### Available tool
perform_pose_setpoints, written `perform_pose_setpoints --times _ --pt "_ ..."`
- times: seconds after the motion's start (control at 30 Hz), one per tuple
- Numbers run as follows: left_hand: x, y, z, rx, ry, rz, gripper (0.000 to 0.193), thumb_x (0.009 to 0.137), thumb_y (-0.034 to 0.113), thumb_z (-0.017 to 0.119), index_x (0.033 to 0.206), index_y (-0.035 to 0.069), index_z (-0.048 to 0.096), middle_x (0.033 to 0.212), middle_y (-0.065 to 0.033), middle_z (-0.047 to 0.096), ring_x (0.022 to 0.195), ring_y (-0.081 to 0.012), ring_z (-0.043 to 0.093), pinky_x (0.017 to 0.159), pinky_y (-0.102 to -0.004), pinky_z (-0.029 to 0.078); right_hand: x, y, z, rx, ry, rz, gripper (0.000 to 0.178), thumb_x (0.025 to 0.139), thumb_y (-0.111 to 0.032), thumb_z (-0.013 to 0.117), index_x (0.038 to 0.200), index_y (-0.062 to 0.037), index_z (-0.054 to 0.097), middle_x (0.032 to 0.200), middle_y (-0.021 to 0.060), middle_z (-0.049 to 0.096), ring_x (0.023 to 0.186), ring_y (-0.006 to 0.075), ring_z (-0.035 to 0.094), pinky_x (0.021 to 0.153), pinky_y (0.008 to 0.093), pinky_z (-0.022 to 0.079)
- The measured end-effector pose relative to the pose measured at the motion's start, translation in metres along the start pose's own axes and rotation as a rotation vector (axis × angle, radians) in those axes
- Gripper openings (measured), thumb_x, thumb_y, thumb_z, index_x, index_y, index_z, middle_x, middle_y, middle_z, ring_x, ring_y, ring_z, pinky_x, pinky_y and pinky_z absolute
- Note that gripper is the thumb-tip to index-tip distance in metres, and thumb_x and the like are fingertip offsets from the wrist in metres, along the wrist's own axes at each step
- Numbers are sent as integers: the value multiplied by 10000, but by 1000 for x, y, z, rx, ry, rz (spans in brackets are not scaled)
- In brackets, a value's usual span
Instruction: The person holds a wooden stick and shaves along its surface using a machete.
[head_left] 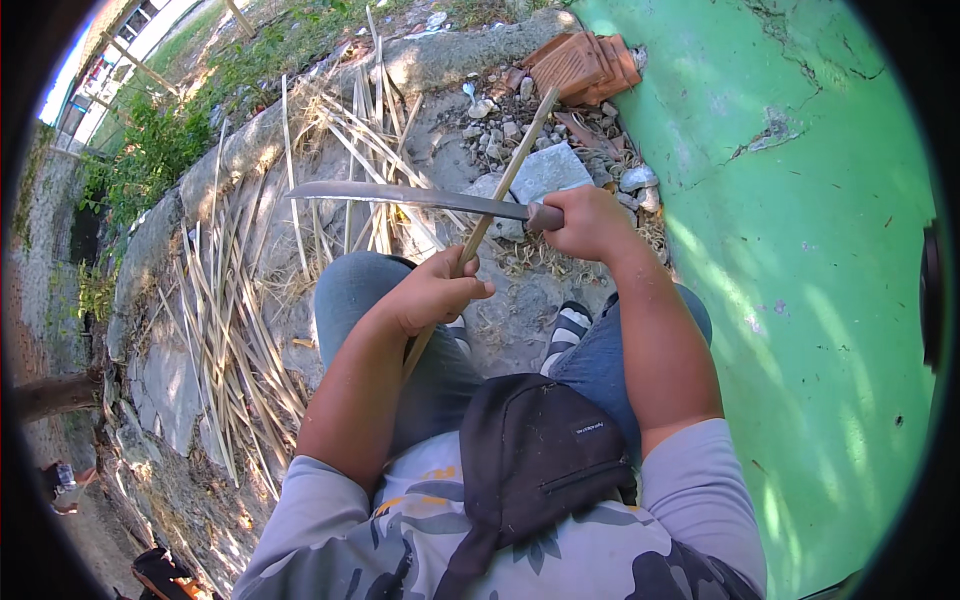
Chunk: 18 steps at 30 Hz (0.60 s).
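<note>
Machete [400, 195] crosses the wooden strip [518, 160] beyond the knees [345, 295]; I have the right grip [592, 222] closed round its handle [545, 218] and the left grip [435, 290] curled about the strip lower down.

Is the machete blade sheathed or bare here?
Bare: the machete blade shows its curved metal at the tip and beside the handle in the right hand, with no sheath on it.

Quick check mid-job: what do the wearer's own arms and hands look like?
The left hand and right hand are bare, with no gloves or watch showing. The left sleeve and right sleeve are short and pale grey, leaving the forearms uncovered.
</note>
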<state>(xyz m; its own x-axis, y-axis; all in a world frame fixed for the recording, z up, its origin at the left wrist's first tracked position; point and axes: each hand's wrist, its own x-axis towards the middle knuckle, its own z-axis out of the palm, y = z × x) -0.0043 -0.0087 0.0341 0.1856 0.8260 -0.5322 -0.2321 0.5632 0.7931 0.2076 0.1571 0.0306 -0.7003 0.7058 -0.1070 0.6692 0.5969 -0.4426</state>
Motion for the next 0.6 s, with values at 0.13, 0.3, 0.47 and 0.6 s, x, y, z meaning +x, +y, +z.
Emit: perform_pose_setpoints --times 0.13,0.3,0.47,0.6 --pt "3 0 4 114 69 -13 324 843 102 719 924 149 408 669 66 395 495 -28 315 433 -237 225 3 8 15 54 3 7 202 717 -250 712 875 -124 727 816 146 700 803 376 671 722 463 533" --pt "4 -2 -3 77 68 -8 318 847 95 710 921 150 406 667 62 402 494 -28 320 431 -237 233 2 -3 12 -41 0 16 206 729 -272 700 904 -173 747 874 127 722 862 351 692 778 463 548" --pt "3 -6 -3 89 68 9 314 852 89 703 916 150 402 662 63 403 490 -28 329 429 -232 239 -2 -14 11 -124 1 25 176 750 -265 674 884 -170 738 865 131 717 857 356 692 765 464 550" --pt "4 -4 -3 120 76 32 301 856 74 689 914 143 402 669 60 413 489 -29 345 427 -232 246 2 1 16 40 94 24 174 741 -248 698 871 -133 720 773 152 684 777 385 670 699 483 533"
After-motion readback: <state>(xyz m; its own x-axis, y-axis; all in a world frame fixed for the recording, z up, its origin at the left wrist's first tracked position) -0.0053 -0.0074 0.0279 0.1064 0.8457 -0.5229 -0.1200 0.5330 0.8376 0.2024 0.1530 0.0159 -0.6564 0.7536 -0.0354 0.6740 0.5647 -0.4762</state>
